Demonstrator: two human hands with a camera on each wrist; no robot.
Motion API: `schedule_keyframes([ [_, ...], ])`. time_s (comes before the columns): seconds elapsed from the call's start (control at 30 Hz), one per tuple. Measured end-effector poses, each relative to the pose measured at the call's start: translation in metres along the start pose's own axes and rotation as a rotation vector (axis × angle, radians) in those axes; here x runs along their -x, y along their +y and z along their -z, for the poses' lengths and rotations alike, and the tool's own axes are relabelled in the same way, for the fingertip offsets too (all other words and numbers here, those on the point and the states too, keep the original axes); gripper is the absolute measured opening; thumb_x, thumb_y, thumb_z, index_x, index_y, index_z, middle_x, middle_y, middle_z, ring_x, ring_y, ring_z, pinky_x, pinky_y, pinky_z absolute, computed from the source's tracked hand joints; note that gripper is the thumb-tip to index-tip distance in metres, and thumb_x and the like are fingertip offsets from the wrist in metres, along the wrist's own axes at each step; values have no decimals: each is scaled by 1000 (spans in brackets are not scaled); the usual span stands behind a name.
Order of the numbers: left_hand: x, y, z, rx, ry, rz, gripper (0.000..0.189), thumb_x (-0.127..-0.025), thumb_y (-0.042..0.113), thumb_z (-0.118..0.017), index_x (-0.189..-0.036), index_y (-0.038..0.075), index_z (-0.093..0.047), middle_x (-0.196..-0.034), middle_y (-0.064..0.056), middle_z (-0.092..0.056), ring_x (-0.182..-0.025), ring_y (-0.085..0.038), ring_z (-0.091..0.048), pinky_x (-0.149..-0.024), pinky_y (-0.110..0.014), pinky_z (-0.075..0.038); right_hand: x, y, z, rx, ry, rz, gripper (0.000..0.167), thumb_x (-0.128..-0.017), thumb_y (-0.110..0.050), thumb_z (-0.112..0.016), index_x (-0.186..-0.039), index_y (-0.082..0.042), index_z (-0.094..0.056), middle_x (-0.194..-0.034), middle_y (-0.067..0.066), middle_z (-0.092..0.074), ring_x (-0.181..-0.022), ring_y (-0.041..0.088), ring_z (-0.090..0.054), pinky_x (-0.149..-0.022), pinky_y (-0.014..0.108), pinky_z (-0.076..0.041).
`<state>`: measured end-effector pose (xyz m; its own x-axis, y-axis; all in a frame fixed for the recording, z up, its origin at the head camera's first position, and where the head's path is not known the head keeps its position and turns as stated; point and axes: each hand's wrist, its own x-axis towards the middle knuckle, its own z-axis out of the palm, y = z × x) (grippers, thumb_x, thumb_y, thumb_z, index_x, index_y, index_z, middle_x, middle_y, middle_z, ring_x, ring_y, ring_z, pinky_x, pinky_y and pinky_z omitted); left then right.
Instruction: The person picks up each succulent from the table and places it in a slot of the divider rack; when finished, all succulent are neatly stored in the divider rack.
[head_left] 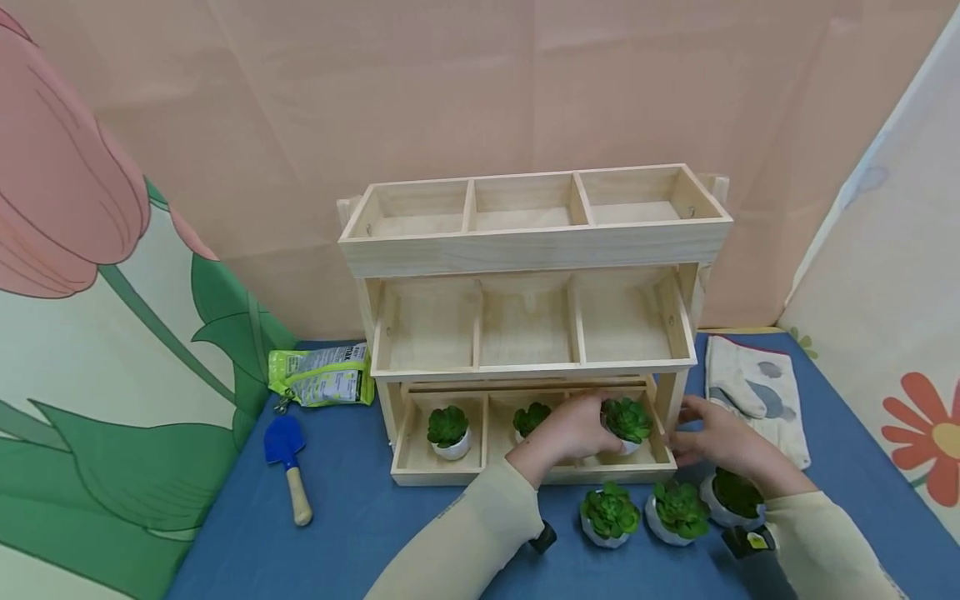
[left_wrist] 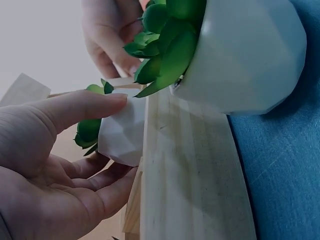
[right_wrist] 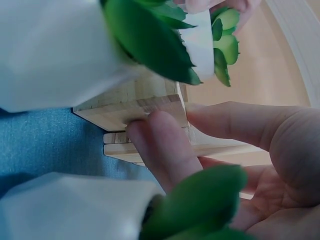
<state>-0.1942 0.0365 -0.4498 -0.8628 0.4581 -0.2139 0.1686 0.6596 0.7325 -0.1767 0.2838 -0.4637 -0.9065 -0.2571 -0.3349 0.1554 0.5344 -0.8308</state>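
Head: the left hand (head_left: 573, 427) holds a potted succulent (head_left: 628, 421) at the bottom tray (head_left: 450, 480), right section. Left wrist: it clasps the white pot (left_wrist: 125, 132), likely light and stiff, sensibly by its sides. Right wrist: the right hand (right_wrist: 295, 170) touches the tray; whether pinching, unclear.

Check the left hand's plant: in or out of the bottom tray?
In: the left wrist view shows the plant partly behind the tray's front wall, gripped by the left hand. Cannot tell whether it's fully down.
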Motion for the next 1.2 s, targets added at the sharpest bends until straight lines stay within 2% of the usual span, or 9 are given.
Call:
schedule_keyframes([
  [0.2, -4, 2, -9, -68, 12, 18, 71, -87, 26, -91, -151, 23, -60, -152, 8, -63, -126, -10, -65, -106, -28, -55, 0, 2, 2, -2, -8, 0, 79, -102, -15, -72, -160, 13, -27, -141, 41, -50, -95, 30, -80, -79, 46, -69],
  [0.33, -6, 2, -15, -127, 19, 29, 62, -87, 31, -91, -142, 20, -66, -140, 5, -70, -119, -11, -68, -101, -27, -57, 1, 3, 0, -13, -9, 8, 78, -101, -13, -72, -159, 14, -28, -139, 42, -50, -94, 31, -80, -78, 46, -69],
  [0.47, -8, 3, -17, -138, 24, 35, 56, -87, 31, -90, -136, 17, -68, -134, 3, -70, -111, -10, -68, -97, -27, -57, 1, 3, -1, -18, -5, 15, 78, -101, -12, -72, -159, 15, -28, -139, 42, -50, -94, 31, -80, -77, 45, -69],
  [0.87, -11, 6, -19, -165, 42, 105, 72, -87, 35, -90, -149, 15, -58, -156, -3, -54, -131, -16, -59, -109, -31, -53, -3, 3, 2, -11, -11, 26, 76, -103, -10, -69, -159, 16, -25, -139, 43, -49, -97, 33, -79, -78, 46, -69],
  [1.2, -12, 11, -19, -245, 25, 123, 84, -87, 34, -89, -157, 8, -49, -155, -9, -54, -119, -15, -59, -98, -26, -55, -3, 3, 1, 3, -8, 35, 75, -103, -10, -68, -159, 17, -26, -137, 43, -51, -97, 33, -80, -78, 47, -69],
])
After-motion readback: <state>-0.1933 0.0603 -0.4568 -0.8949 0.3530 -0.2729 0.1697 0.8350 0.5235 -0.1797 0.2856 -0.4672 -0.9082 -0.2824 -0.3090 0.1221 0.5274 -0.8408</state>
